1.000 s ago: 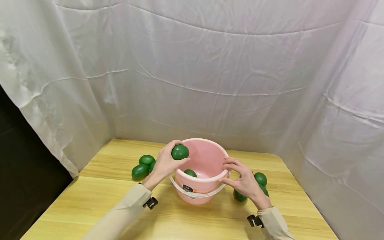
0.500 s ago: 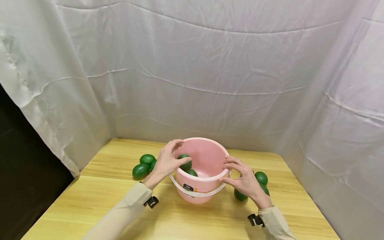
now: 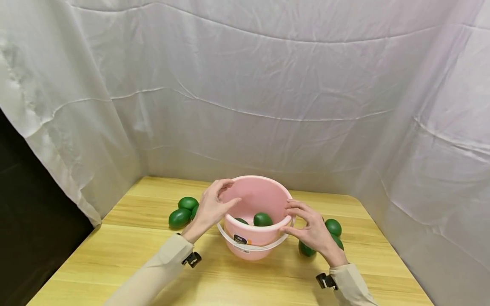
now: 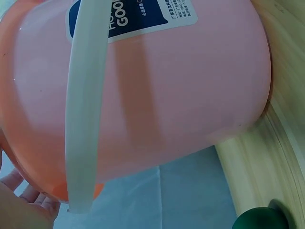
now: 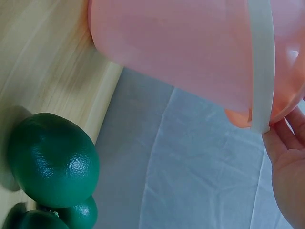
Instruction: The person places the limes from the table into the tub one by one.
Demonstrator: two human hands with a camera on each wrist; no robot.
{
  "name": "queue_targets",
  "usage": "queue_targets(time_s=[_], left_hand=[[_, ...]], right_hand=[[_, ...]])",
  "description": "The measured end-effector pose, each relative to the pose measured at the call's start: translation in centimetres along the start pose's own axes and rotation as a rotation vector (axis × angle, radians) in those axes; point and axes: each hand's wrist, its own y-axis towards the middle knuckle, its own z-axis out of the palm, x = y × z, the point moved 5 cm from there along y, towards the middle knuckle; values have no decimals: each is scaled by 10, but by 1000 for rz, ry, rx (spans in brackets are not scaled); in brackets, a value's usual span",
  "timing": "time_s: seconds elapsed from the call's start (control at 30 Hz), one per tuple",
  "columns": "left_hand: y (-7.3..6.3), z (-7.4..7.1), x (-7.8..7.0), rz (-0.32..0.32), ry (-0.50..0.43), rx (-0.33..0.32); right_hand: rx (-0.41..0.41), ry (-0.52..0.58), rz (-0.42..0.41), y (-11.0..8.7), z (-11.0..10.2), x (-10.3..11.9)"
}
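A pink bucket (image 3: 264, 194) stands upright mid-table, its white handle (image 3: 264, 247) lowered across the front. Inside lie two glossy green fruits: one rounded fruit (image 3: 263, 219) in fuller view, the other fruit (image 3: 240, 220) mostly hidden by the front rim. My left hand (image 3: 212, 209) is at the left rim, thumb and fingers spread with nothing between them. At the right rim, my right hand (image 3: 309, 226) grips the bucket, thumb at the front and fingers over the edge. The right wrist view shows those fingers (image 5: 286, 136) against the rim beside the handle.
Left of the bucket, three green fruits (image 3: 179, 218) lie grouped on the wooden table (image 3: 126, 250), partly behind my left hand. Three more fruits (image 3: 333, 228) sit to the right, partly behind my right hand. A pale grey curtain (image 3: 249, 93) encloses the table's back and sides.
My left hand has let go of the green fruit it held over the bucket. That fruit dropped inside and rolled right. The right hand has stayed on the rim.
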Motion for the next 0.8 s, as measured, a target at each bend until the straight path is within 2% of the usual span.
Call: queue_targets(time_s=[0.3,0.57,0.8], left_hand=[[0,-8,0,46,19,-50],[0,-19,2,30,24,-97],[-2,-30,10,4,21,-134]], right_hand=[[-10,9,-24,0,1,0],[-20,8,-44,1,1,2],[-25,8,-58,1,-1,3]])
